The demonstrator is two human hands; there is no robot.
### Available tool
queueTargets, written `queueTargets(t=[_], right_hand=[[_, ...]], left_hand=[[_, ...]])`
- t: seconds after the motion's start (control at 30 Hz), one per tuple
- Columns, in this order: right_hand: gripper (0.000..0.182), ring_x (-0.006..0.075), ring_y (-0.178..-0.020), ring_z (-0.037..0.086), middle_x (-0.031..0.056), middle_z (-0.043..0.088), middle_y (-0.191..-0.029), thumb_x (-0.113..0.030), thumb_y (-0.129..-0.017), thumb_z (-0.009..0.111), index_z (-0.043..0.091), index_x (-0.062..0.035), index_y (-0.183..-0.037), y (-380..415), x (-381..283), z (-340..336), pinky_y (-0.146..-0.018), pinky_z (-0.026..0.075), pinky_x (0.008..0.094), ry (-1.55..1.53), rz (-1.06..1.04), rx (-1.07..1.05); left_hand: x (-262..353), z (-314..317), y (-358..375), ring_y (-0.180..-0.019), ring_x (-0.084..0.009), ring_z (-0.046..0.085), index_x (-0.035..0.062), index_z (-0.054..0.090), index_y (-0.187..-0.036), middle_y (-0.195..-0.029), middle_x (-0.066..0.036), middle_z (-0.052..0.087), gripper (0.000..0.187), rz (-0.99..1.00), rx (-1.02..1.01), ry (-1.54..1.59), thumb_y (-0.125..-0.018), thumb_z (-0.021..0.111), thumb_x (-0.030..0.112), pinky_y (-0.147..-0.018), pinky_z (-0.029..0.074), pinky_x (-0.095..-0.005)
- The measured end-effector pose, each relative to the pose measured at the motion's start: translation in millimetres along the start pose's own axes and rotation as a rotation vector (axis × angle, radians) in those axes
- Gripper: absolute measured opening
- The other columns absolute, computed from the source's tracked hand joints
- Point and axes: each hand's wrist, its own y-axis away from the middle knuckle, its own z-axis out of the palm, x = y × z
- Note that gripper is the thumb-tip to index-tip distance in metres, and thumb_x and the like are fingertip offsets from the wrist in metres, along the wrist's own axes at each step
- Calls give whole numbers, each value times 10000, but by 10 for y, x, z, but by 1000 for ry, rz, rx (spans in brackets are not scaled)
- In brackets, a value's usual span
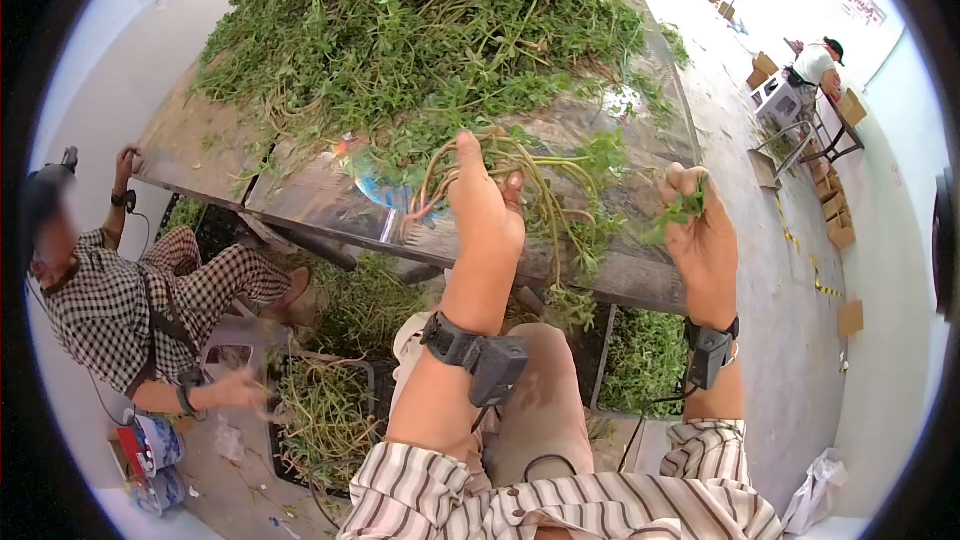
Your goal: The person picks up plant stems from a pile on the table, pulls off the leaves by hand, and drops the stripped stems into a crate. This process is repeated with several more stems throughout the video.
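Observation:
My left hand (487,202) is closed round a bunch of long green and reddish stems (545,190), which droop to the right with leafy tips past the front edge of the wooden table (620,275). To its right, my right hand (697,220) is held above the table's right front part, fingers curled on a small leafy green sprig (684,208). Behind both hands a large heap of leafy green plants (420,40) covers the back of the table.
A co-worker (110,310) in checked clothes sits at the left. Below the table are a crate of stems (325,410) and a crate of greens (645,365). Another person (815,68) sits at the far right near cardboard boxes (838,210).

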Motion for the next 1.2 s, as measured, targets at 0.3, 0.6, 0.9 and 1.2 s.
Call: queueTargets(t=[0.3,0.6,0.9,1.2], right_hand=[[139,118,-756,456,44,465,-895,-184,-940,431,483,-56,-930,19,257,-159,-550,399,215,-738,217,185],[141,40,-540,364,2,441,-683,-114,-897,478,529,1,-962,-113,17,101,-394,249,192,-353,262,137],[167,286,-764,597,133,620,-820,-112,-780,588,612,10,-892,-391,-146,432,-702,460,356,1039,-242,-106],[181,333,-730,562,157,578,-777,-67,-741,570,620,-13,-906,-459,-105,413,-661,450,391,1146,-194,-298]], left_hand=[[-12,59,62,-495,-84,430,21,581,-943,-721,-29,556,339,25,-35,26,-934,461,337,-411,366,-190],[13,132,166,-511,-58,458,63,587,-912,-692,6,540,319,31,-28,-34,-918,483,365,-443,393,-176],[42,124,229,-492,-63,401,89,583,-859,-624,22,474,358,44,-101,-149,-905,484,430,-430,329,-189],[48,127,254,-516,-65,392,92,591,-881,-632,20,470,364,62,-144,-143,-899,492,442,-454,326,-206]])
